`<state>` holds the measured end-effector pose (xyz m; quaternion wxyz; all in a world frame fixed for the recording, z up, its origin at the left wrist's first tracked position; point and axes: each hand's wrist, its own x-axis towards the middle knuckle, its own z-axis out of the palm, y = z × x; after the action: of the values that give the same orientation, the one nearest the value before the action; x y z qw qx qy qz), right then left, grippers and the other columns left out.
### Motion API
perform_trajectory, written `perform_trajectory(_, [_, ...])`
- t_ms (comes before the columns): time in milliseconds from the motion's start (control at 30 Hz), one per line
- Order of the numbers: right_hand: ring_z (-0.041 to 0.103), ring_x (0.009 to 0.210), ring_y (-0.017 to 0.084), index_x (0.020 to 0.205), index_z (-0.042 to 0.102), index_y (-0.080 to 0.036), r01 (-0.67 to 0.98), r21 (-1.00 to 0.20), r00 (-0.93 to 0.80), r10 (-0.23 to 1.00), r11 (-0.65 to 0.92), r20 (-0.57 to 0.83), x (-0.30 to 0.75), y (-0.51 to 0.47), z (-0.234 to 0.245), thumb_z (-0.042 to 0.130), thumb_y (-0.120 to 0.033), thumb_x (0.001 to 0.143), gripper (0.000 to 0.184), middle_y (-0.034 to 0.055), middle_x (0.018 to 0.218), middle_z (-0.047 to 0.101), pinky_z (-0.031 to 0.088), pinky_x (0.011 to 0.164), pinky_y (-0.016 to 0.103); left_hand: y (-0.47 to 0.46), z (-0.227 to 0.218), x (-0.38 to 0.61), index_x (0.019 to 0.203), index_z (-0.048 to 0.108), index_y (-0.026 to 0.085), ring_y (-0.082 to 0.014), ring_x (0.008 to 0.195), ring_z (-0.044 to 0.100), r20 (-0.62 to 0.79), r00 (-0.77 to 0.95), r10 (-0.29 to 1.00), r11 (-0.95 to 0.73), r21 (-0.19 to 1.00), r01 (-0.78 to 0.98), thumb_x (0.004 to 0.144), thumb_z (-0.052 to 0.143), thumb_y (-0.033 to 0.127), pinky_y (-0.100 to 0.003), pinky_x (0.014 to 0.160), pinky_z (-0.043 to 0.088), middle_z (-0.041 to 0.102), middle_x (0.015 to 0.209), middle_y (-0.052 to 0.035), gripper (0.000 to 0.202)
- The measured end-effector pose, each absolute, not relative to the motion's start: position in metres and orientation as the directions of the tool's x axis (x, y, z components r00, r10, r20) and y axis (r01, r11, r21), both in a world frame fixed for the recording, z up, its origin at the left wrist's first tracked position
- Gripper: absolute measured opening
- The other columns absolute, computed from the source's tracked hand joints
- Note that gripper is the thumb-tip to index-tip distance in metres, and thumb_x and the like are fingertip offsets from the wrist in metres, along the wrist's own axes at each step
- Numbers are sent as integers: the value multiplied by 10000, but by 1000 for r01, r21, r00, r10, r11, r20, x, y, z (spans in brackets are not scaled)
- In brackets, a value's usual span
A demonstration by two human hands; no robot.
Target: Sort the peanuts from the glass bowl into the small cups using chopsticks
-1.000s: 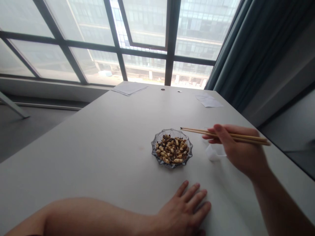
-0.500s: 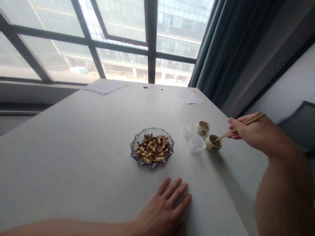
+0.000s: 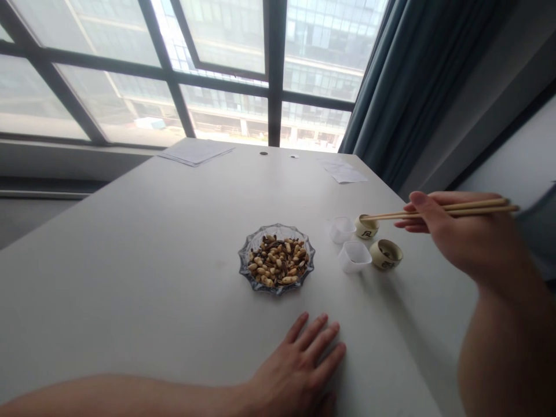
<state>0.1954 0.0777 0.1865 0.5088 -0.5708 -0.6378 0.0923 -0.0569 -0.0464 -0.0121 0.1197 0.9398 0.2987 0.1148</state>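
Note:
My right hand (image 3: 452, 231) grips a pair of wooden chopsticks (image 3: 464, 209), whose tips reach over the rim of the farther small ceramic cup (image 3: 367, 230). Whether the tips pinch anything is too small to tell. Nearer to me is a second ceramic cup (image 3: 386, 256) with some dark bits inside. Left of the cups stand two clear plastic cups, a nearer one (image 3: 355, 258) and a farther one (image 3: 341, 230). My left hand (image 3: 299, 368) lies flat on the table with fingers spread. Just beyond it sits a scalloped glass bowl (image 3: 245, 278) of peanuts and striped seeds (image 3: 278, 260).
The white table (image 3: 152, 278) reaches to the window. Stacked paper sheets (image 3: 197, 152) lie at its far left, and more paper (image 3: 345, 172) at the far right. Two small round discs lie by the far edge. A dark curtain (image 3: 403, 87) hangs on the right.
The chopstick tips have moved from the nearer ceramic cup to the farther one, with my right hand turning the sticks flatter. My left hand stays on the table. The view has shifted slightly.

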Motion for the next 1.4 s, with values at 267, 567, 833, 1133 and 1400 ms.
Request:
perform_trajectory(267, [783,758,238,927,826,-193,204,-855,-330,856,477,399,96,62,130,664,-490,986,343,94,895,808,666,694,339,-47,-10,-60,1538,466,150,-356,1513,333,198,803,562,-823,229,520,1125,448,490,-561,1240,211,394,1640,-147,535])
perform_trajectory(567, [750,812,227,879,797,-201,173,-878,-445,830,447,335,71,74,79,630,-451,1009,328,81,913,769,625,743,326,-48,-4,-63,1536,476,128,-362,1466,406,231,814,533,-846,131,516,1162,358,508,-562,1185,318,421,1618,-164,546])
perform_trajectory(833, [749,774,232,876,799,-198,142,-892,-457,828,428,325,68,78,70,644,-492,989,351,100,925,779,630,706,331,-48,-4,-63,1535,480,129,-359,1471,407,230,815,531,-847,120,518,1149,415,511,-550,1189,316,414,1621,-173,547])
perform_trajectory(1133, [750,745,223,913,837,-198,108,-913,-417,851,394,318,66,76,68,647,-470,995,342,100,944,797,639,718,339,-48,-3,-64,1527,481,138,-351,1480,397,233,811,537,-843,125,523,1158,380,514,-539,1208,284,408,1626,-163,536])
perform_trajectory(1400, [801,739,268,932,837,-172,72,-940,-262,916,334,305,72,75,81,713,-501,950,352,109,861,820,690,721,375,-48,-4,-63,1532,477,137,-357,1472,405,232,812,535,-844,126,521,1162,366,511,-548,1197,301,419,1620,-159,538])
